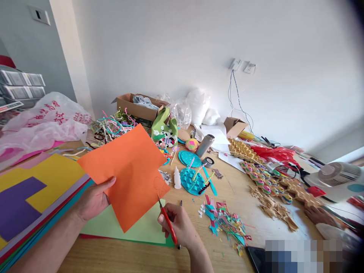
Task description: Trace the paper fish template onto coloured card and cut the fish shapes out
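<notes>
An orange sheet of paper (127,170) with a notch at its right side is held up over the table, a pencil outline near its right corner. My left hand (95,199) grips its lower left edge, thumb on top. In my right hand (178,223) are red-handled scissors (169,223), their dark tips at the paper's edge just below the drawn outline. Beneath lies a pale green sheet (142,227). A pen, partly hidden, is behind my right hand.
Coloured sheets (57,178) lie at left. A glue bottle (177,178), a blue paper craft (190,180), a metal flask (205,145) and paper scraps (227,223) are beyond and right. Another person's hand (321,216) rests far right, near a fan (335,178).
</notes>
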`<state>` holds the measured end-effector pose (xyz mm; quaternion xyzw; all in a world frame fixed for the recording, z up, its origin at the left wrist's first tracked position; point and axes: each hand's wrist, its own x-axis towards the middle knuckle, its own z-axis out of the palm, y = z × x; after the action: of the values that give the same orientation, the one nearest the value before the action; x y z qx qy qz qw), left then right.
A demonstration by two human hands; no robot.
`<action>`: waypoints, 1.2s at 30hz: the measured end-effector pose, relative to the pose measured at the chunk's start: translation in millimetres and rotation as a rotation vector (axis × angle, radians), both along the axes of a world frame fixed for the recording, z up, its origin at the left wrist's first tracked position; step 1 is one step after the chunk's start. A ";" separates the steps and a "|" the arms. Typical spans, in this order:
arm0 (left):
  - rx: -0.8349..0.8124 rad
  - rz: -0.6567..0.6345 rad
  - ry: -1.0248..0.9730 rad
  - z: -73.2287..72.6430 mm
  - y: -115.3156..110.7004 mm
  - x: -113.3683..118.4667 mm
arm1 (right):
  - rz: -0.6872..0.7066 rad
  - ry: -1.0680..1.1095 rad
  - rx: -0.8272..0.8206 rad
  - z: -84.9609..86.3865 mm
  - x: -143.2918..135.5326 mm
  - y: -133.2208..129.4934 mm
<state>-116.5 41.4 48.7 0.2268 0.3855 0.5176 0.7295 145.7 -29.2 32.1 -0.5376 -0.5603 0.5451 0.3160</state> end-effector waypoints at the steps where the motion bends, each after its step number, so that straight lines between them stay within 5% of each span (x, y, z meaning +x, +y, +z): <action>1: -0.002 -0.001 -0.003 0.6 -0.1 0.0 | 0.002 0.000 0.000 -0.3 0.2 0.1; 25: -0.032 0.009 -0.001 6.0 -1.2 2.1 | 0.003 -0.060 0.080 2.1 2.2 -1.2; 36: -0.021 -0.004 -0.006 -5.6 1.6 -2.5 | -0.060 -0.014 0.006 2.9 1.2 -0.3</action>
<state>-119.0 43.0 43.2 0.2182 0.3883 0.5126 0.7341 146.9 -29.5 35.0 -0.5573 -0.5476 0.5299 0.3299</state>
